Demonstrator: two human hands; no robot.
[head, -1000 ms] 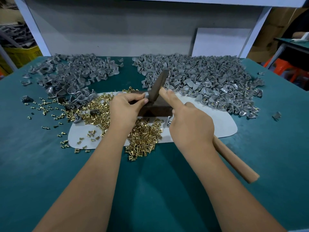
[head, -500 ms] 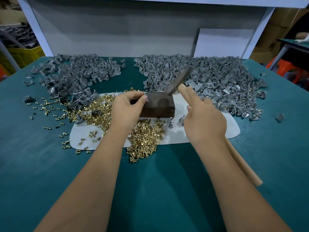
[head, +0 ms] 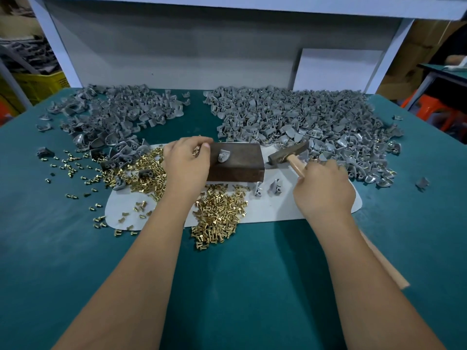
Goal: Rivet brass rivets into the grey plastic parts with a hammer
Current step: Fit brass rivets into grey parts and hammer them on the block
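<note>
A dark metal block (head: 237, 162) stands on a white mat (head: 283, 208), and one grey plastic part (head: 223, 155) lies on its top. My left hand (head: 188, 165) rests against the block's left end, fingers curled over brass rivets (head: 219, 215) heaped below and to the left. My right hand (head: 324, 190) grips the wooden handle of a hammer (head: 288, 154). The hammer head sits low, just right of the block. Two loose grey parts (head: 267, 188) lie on the mat between block and right hand.
A large heap of grey parts (head: 303, 122) fills the back right of the green table (head: 240, 286); a smaller heap (head: 118, 117) lies at back left. Scattered rivets (head: 73, 170) dot the left side. A white panel (head: 336, 69) leans against the back wall.
The hammer head has swung from above the block down and to its right. My left hand has let go of the grey part, which now lies alone on the block.
</note>
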